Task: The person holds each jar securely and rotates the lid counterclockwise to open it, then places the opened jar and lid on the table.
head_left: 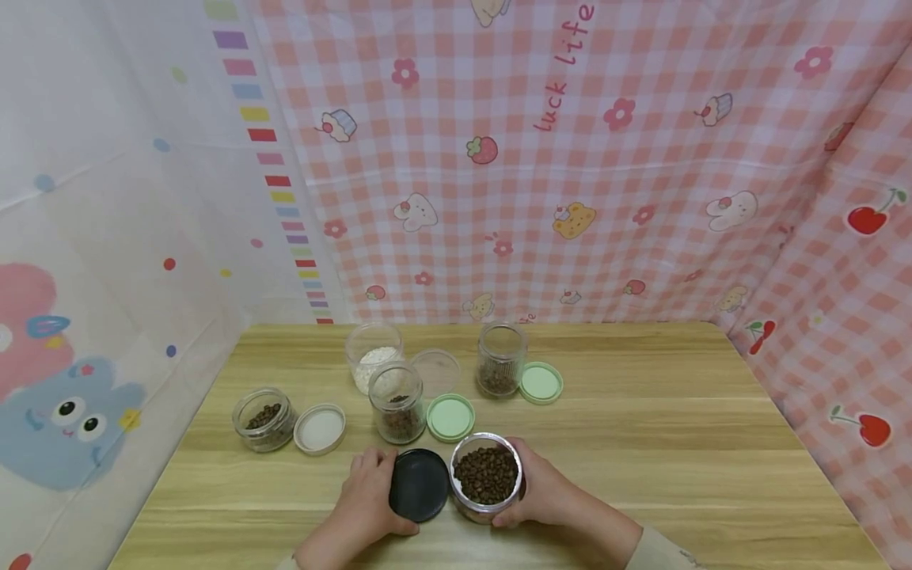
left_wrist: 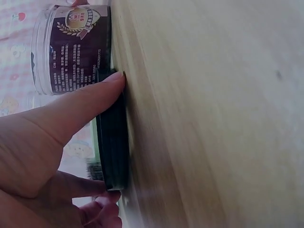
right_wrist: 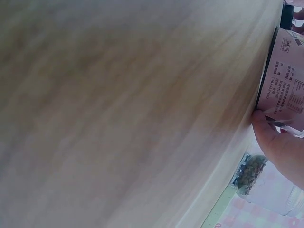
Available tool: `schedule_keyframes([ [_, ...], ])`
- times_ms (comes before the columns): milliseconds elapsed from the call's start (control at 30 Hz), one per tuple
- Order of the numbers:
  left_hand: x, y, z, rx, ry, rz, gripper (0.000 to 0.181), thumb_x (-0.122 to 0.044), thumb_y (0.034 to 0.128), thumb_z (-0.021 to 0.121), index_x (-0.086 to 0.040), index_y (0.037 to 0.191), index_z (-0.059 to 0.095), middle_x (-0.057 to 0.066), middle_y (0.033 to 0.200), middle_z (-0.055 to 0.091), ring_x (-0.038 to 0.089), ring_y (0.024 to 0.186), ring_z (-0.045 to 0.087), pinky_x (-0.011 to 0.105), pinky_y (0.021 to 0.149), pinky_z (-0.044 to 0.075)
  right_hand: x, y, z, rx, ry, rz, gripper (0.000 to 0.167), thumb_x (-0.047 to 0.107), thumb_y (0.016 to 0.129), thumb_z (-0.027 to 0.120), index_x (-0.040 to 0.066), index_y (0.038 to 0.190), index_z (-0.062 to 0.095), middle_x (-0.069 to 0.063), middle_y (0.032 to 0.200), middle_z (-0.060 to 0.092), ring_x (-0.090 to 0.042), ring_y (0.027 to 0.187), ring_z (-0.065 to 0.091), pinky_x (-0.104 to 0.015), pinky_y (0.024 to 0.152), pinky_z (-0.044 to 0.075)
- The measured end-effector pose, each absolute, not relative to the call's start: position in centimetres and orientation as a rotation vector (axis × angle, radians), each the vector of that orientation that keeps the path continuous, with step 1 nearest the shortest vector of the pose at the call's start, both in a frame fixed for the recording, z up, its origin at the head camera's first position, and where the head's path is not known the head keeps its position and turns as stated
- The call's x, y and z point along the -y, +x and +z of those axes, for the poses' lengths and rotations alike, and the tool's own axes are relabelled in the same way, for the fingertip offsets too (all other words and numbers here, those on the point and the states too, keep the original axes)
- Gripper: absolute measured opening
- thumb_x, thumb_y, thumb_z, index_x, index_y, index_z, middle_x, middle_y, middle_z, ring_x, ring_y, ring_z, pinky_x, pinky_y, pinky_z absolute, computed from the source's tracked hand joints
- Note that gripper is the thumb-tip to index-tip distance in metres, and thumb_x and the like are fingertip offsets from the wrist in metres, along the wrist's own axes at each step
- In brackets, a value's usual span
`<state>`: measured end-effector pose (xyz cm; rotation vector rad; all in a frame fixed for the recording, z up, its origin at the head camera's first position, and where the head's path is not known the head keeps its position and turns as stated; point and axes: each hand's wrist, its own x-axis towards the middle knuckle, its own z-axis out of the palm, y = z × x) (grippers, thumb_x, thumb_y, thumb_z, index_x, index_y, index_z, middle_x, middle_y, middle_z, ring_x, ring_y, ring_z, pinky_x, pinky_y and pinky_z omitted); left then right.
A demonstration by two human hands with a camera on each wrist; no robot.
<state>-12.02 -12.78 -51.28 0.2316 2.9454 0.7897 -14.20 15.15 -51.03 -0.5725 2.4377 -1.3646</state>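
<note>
My left hand (head_left: 365, 495) grips a round black lid (head_left: 420, 485) by its edge, thumb at the near side and fingers at the far side. The lid lies flat on the table, as the left wrist view shows. Just right of it stands a clear, lidless jar (head_left: 477, 511) full of dark brown beans (head_left: 488, 473) that look like coffee beans. Around this jar's right side curl the thumb and fingers of my right hand (head_left: 545, 487). A printed brown label (left_wrist: 78, 52) wraps the jar in the left wrist view; in the right wrist view its label looks pinkish.
Behind stand open jars: one with white grains (head_left: 375, 366), two with dark contents (head_left: 399, 419) (head_left: 500, 372), and a low one with beans (head_left: 264, 419) at left. Beside them lie two green lids (head_left: 451, 417) (head_left: 541, 382), a white lid (head_left: 320, 429) and a clear lid (head_left: 436, 374).
</note>
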Motion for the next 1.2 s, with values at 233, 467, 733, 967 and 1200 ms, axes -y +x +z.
schedule_keyframes([
  [233, 12.6, -12.0, -51.2, -2.952, 0.281, 0.802, 0.115, -0.043, 0.0376, 0.095, 0.005, 0.131, 0.048, 0.014, 0.119, 0.048, 0.031, 0.107, 0.043, 0.05, 0.085, 0.044, -15.2, -14.2, -50.9, -2.439, -0.577, -1.361, 0.104, 0.019, 0.05, 0.093, -0.002, 0.134, 0.037, -0.013, 0.126, 0.055, -0.03, 0.118, 0.051, -0.048, 0.103, 0.036],
  [467, 12.5, -12.0, -51.1, -2.943, 0.326, 0.894, 0.108, -0.036, 0.0427, 0.095, 0.01, 0.128, 0.049, 0.018, 0.122, 0.048, 0.035, 0.113, 0.044, 0.048, 0.094, 0.045, -15.1, -14.0, -50.6, -2.422, -0.59, -1.378, 0.105, 0.016, 0.05, 0.093, -0.003, 0.136, 0.035, -0.015, 0.128, 0.054, -0.031, 0.12, 0.05, -0.048, 0.104, 0.034],
  [733, 12.3, -12.0, -50.8, -2.93, 0.291, 0.934, 0.104, -0.032, 0.0415, 0.096, 0.01, 0.126, 0.051, 0.018, 0.12, 0.049, 0.036, 0.114, 0.045, 0.049, 0.095, 0.044, -15.4, -14.3, -50.5, -2.397, -0.655, -1.406, 0.109, 0.023, 0.05, 0.094, 0.003, 0.138, 0.034, -0.014, 0.132, 0.051, -0.032, 0.123, 0.047, -0.052, 0.107, 0.032],
  [967, 12.0, -12.0, -51.0, -2.938, 0.274, 0.928, 0.104, -0.031, 0.041, 0.096, 0.01, 0.125, 0.051, 0.017, 0.119, 0.05, 0.036, 0.112, 0.045, 0.049, 0.094, 0.045, -15.5, -14.1, -50.3, -2.439, -0.649, -1.39, 0.103, 0.023, 0.051, 0.093, 0.001, 0.136, 0.038, -0.017, 0.129, 0.053, -0.033, 0.12, 0.05, -0.055, 0.104, 0.035],
  [1200, 11.0, -12.1, -51.2, -2.931, 0.301, 0.915, 0.102, -0.033, 0.0418, 0.095, 0.009, 0.124, 0.052, 0.021, 0.12, 0.05, 0.04, 0.113, 0.046, 0.05, 0.094, 0.045, -16.5, -13.7, -50.0, -2.511, -0.653, -1.331, 0.103, 0.024, 0.049, 0.093, 0.0, 0.134, 0.039, -0.015, 0.126, 0.056, -0.032, 0.116, 0.053, -0.053, 0.101, 0.039],
])
